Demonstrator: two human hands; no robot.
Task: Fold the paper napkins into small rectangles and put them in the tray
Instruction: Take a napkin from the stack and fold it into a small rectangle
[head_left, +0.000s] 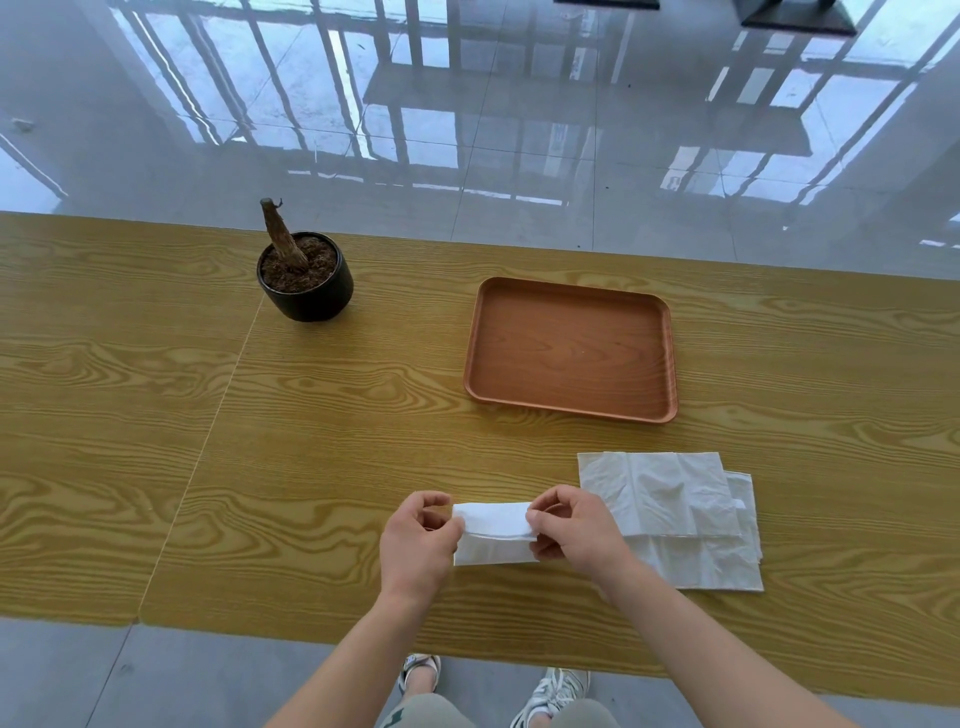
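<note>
White napkin (493, 532), ends hidden inside left hand (418, 540) and right hand (574, 527).

white napkin (493, 532) partly folded, top strip doubled over, lying near side of tray (571, 348). loose stack of unfolded napkins (680, 519) also on tray's near side, overlapping, slightly fanned. tray brown, rectangular, empty.
</note>
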